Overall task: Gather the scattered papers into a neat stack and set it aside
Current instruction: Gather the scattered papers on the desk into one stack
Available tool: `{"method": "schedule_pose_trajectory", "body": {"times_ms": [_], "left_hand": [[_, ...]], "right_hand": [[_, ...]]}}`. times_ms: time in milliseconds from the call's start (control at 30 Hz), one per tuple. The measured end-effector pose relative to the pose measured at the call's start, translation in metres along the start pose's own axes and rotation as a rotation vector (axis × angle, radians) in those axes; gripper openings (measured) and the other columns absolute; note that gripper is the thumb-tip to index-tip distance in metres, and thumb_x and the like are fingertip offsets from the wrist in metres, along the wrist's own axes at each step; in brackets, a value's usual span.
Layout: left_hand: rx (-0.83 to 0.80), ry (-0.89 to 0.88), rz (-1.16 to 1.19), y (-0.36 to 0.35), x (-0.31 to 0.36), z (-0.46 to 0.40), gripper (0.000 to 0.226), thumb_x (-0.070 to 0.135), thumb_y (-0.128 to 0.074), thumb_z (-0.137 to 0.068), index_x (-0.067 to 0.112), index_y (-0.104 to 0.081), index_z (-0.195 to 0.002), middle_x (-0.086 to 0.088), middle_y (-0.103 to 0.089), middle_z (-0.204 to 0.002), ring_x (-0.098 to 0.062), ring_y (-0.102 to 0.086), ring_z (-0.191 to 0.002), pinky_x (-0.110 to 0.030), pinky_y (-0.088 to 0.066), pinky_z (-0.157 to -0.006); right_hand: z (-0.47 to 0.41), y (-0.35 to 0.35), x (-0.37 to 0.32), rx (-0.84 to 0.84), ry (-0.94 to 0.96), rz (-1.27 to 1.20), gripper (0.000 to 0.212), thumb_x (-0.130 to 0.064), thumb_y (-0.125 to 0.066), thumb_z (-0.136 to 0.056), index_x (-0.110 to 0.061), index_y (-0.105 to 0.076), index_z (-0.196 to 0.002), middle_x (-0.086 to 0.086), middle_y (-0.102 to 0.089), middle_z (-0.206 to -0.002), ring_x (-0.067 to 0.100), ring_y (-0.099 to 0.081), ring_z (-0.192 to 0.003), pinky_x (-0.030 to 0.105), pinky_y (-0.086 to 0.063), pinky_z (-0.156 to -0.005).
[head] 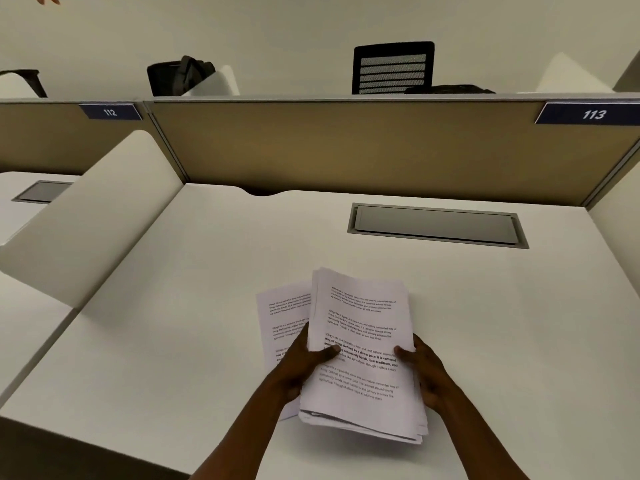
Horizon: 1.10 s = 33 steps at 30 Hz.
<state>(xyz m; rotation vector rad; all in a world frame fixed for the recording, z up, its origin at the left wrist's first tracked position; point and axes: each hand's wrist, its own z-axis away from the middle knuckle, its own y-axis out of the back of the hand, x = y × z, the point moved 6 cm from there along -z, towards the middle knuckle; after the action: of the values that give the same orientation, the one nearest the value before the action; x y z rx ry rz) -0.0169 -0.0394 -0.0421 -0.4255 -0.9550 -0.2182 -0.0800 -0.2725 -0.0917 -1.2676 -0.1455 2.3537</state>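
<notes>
A thick stack of printed white papers (362, 327) is held just above the white desk (173, 341), near its front edge. My left hand (301, 367) grips the stack's left side, thumb on the top sheet. At the stack's right side my right hand (424, 370) holds it the same way. The edges of the sheets are uneven at the bottom. One loose printed sheet (282, 317) lies flat on the desk under and to the left of the stack, partly hidden by it and my left hand.
A grey cable hatch (436, 225) is set into the desk behind the papers. A tan partition (346, 147) labelled 113 closes the back. A white side divider (90, 216) stands at the left. Beyond the partition are a black chair and a bag.
</notes>
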Motion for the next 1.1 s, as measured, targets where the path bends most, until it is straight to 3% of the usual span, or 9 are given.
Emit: {"method": "schedule_pose_trajectory", "body": {"times_ms": [67,233,333,433,567,667,767,933,1100], "left_hand": [[-0.034,0.001,0.007,-0.005,0.001,0.001,0.073,0.010,-0.083,-0.078,0.031,-0.048,-0.138,-0.010,-0.070,-0.126,-0.034,-0.069,-0.112,-0.055,-0.058,-0.089],[-0.168,-0.013,0.185,-0.009,0.002,0.001,0.062,0.006,-0.078,-0.084,0.025,-0.053,-0.137,-0.019,-0.064,-0.133,-0.043,-0.063,-0.119,-0.054,-0.056,-0.088],[-0.204,-0.002,0.246,-0.007,0.001,0.000,0.058,0.003,-0.073,-0.086,0.020,-0.052,-0.138,-0.021,-0.062,-0.136,-0.044,-0.061,-0.121,-0.054,-0.055,-0.089],[-0.050,0.039,0.103,0.001,-0.005,-0.003,0.056,0.007,-0.076,-0.084,0.020,-0.056,-0.134,-0.013,-0.069,-0.127,-0.036,-0.069,-0.112,-0.050,-0.059,-0.084],[0.264,0.047,-0.264,0.019,-0.015,-0.003,0.046,0.024,-0.076,-0.086,0.017,-0.060,-0.128,-0.006,-0.071,-0.123,-0.023,-0.072,-0.101,-0.041,-0.060,-0.088],[0.544,-0.016,-0.571,0.034,-0.014,0.003,0.047,0.033,-0.075,-0.085,0.016,-0.060,-0.127,-0.002,-0.067,-0.115,-0.013,-0.063,-0.096,-0.025,-0.052,-0.083],[0.773,-0.017,-0.829,0.050,-0.016,0.010,0.062,0.038,-0.073,-0.084,0.017,-0.050,-0.138,-0.013,-0.052,-0.133,-0.030,-0.049,-0.123,-0.040,-0.047,-0.098],[0.766,0.192,-1.052,0.063,-0.027,0.007,0.091,0.047,-0.071,-0.082,0.016,-0.023,-0.152,-0.016,-0.031,-0.143,-0.034,-0.034,-0.131,-0.042,-0.040,-0.105],[0.692,0.106,-0.942,0.050,-0.027,-0.008,0.097,0.019,-0.071,-0.081,0.014,-0.012,-0.157,-0.016,-0.032,-0.140,-0.033,-0.038,-0.128,-0.042,-0.042,-0.107]], "right_hand": [[-0.001,-0.002,-0.003,0.026,0.015,0.060,0.047,-0.006,-0.066,-0.090,-0.017,-0.054,-0.134,0.012,-0.070,-0.120,0.035,-0.070,-0.104,0.054,-0.055,-0.091],[0.006,-0.008,-0.015,0.051,0.074,0.064,0.043,-0.021,-0.073,-0.085,-0.026,-0.058,-0.125,0.004,-0.070,-0.119,0.024,-0.071,-0.101,0.034,-0.059,-0.075],[0.007,-0.008,-0.012,-0.041,-0.011,-0.064,0.050,-0.028,-0.079,-0.078,-0.027,-0.059,-0.123,0.010,-0.071,-0.119,0.034,-0.070,-0.105,0.051,-0.058,-0.083],[0.008,-0.007,-0.005,-0.143,-0.065,-0.165,0.058,-0.014,-0.082,-0.074,-0.019,-0.059,-0.127,0.018,-0.069,-0.121,0.044,-0.066,-0.109,0.063,-0.053,-0.089],[0.004,0.008,0.007,-0.007,-0.052,-0.002,0.049,0.002,-0.075,-0.076,-0.004,-0.061,-0.123,0.017,-0.076,-0.105,0.037,-0.074,-0.091,0.043,-0.061,-0.068],[0.001,0.016,0.018,0.078,0.010,0.150,0.048,0.003,-0.073,-0.080,-0.012,-0.060,-0.124,0.015,-0.071,-0.117,0.034,-0.071,-0.098,0.049,-0.060,-0.082],[0.003,0.019,0.022,0.149,0.060,0.269,0.058,0.000,-0.071,-0.083,-0.018,-0.051,-0.134,0.011,-0.060,-0.133,0.027,-0.062,-0.113,0.052,-0.051,-0.099],[0.005,0.013,0.019,0.207,0.088,0.415,0.073,-0.007,-0.069,-0.087,-0.018,-0.033,-0.149,0.009,-0.047,-0.148,0.025,-0.050,-0.127,0.041,-0.042,-0.107],[0.007,0.013,0.018,0.212,0.092,0.468,0.072,-0.009,-0.068,-0.088,-0.017,-0.033,-0.150,0.011,-0.045,-0.150,0.029,-0.046,-0.133,0.051,-0.039,-0.112]]}}
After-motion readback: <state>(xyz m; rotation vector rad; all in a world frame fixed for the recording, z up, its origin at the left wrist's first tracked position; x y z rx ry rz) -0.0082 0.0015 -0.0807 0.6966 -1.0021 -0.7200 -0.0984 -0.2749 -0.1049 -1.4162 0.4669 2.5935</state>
